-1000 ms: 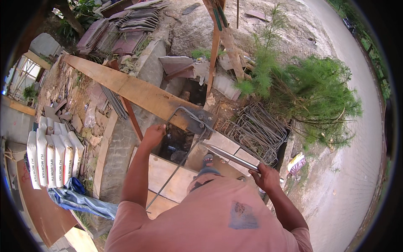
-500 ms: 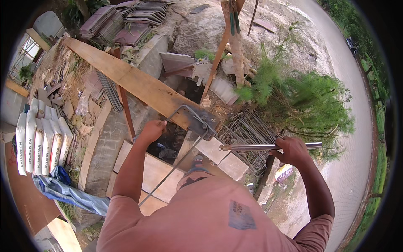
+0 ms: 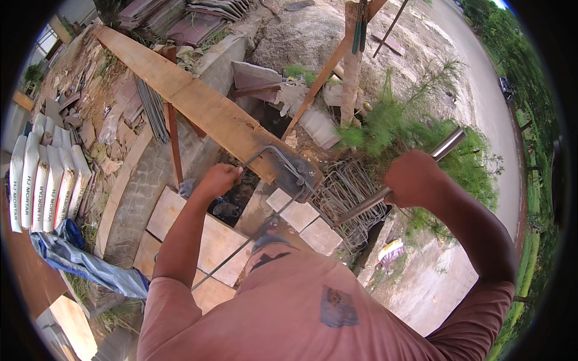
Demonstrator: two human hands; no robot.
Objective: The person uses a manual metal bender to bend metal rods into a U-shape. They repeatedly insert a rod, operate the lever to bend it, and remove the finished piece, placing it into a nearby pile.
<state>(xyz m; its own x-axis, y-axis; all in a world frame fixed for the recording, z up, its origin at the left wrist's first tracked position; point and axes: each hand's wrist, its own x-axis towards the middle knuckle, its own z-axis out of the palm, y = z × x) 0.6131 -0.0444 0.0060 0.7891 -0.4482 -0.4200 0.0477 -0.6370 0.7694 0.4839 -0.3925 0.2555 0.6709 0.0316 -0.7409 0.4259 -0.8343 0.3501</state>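
A bent steel bar [image 3: 223, 265] lies across the near end of a wooden plank [image 3: 198, 108], looping round the pegs of a dark metal plate [image 3: 309, 180]. Its long straight leg slants back toward my body on the left. My left hand [image 3: 219, 180] is closed on the bar's short tip, beside the plank's left edge. Out to the right, my right hand [image 3: 409, 177] is wrapped round a shiny metal pipe [image 3: 367, 207]. The pipe is tilted, with its far end raised and its lower end over the bent bars, apart from the plate.
A heap of bent steel stirrups [image 3: 355, 189] lies right of the plank, by a green feathery bush [image 3: 433, 144]. White bags [image 3: 54, 180] stand stacked at left above a blue tarp [image 3: 90, 265]. Wooden posts [image 3: 352, 84] rise beyond. Pale tiles [image 3: 211, 246] lie by my feet.
My right hand has risen and tilted the pipe from nearly level to a steep slant, its lower end shifting right. My left hand stays at the bar's tip.
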